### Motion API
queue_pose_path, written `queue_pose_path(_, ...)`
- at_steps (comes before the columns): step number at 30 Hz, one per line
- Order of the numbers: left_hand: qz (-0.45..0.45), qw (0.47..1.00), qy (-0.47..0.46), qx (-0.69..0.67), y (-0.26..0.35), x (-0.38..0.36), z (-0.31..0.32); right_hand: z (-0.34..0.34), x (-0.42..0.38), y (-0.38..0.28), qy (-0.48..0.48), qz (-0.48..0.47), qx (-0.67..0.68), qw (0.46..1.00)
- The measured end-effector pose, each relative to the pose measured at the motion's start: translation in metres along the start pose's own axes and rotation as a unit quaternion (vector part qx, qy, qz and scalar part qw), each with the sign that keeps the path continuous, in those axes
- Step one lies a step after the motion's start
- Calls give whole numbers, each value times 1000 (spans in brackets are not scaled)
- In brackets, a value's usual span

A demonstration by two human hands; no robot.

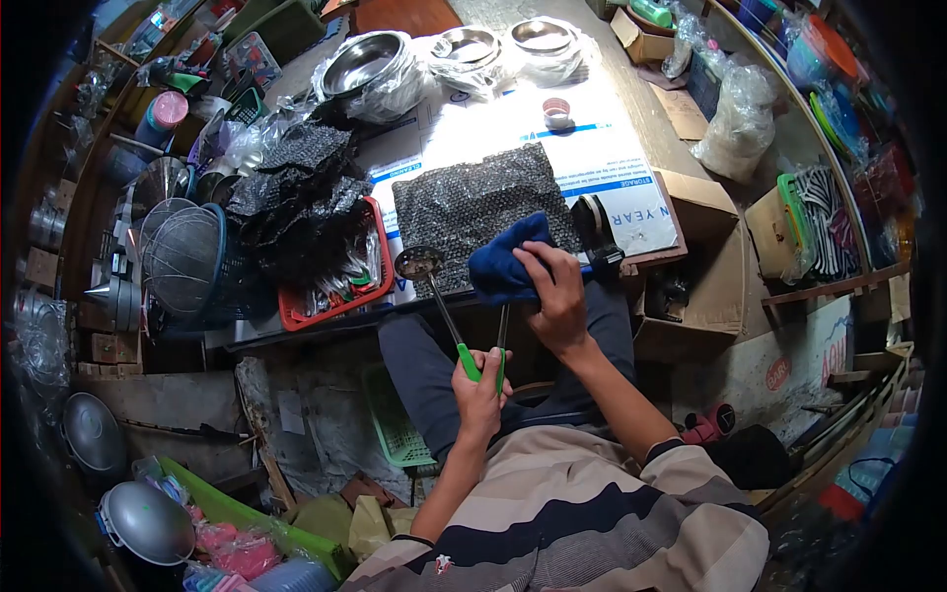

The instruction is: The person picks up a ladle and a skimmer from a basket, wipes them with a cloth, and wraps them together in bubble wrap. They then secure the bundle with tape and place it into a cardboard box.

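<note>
My left hand (480, 393) grips the green handles of two metal utensils. One is a ladle (422, 266) whose round bowl points up and to the left. The other utensil's upper end is wrapped in a blue cloth (501, 264). My right hand (554, 294) presses that cloth around it. Both hands are over my lap, just in front of the low table's edge. A dark sheet of bubble wrap (473, 202) lies on the table right behind the cloth.
A red basket (330, 306) of utensils under black bubble wrap sits at left, beside mesh strainers (182, 252). Steel bowls in plastic (370, 64) line the far table. A tape dispenser (596, 232) and cardboard boxes (691, 296) stand at right. A green basket (395, 424) lies on the floor.
</note>
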State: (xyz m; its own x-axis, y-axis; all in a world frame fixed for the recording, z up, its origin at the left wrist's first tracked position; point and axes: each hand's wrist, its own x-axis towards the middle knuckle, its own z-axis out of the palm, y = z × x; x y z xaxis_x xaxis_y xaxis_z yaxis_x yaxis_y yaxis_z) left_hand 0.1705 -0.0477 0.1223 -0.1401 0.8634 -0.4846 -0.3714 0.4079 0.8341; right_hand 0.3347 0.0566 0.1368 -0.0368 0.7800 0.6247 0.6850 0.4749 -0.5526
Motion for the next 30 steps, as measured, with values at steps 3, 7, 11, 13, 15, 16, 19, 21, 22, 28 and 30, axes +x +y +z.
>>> queue_pose_path(3,13,1000,-11,9,-2,-2,4,1,-2,0,-20,21,-40,999)
queue_pose_path(7,29,999,-10,9,-2,-4,5,13,-20,-9,-79,11,-66,995)
queue_pose_path(11,49,999,13,0,-5,4,-7,9,-33,-25,-141,75,104,982)
queue_pose_path(13,82,996,28,-34,-4,10,-16,7,-45,-34,-156,87,162,970)
queue_pose_path(15,117,993,29,-17,10,14,-12,-1,-59,-48,-187,70,229,953)
queue_pose_path(16,111,993,19,-22,17,16,-12,-3,-66,-54,-188,77,230,952)
queue_pose_path(19,121,993,1,16,12,22,-13,-8,-55,-48,-187,77,212,956)
queue_pose_path(21,88,995,-3,39,16,17,-6,-6,-40,-39,-171,84,178,965)
queue_pose_path(22,89,995,-5,52,16,14,-3,-3,-33,-35,-149,113,158,970)
queue_pose_path(28,143,988,17,62,3,10,1,-3,-9,-40,-124,86,133,980)
queue_pose_path(30,238,968,48,68,-16,38,-12,-5,-18,-53,-158,51,171,971)
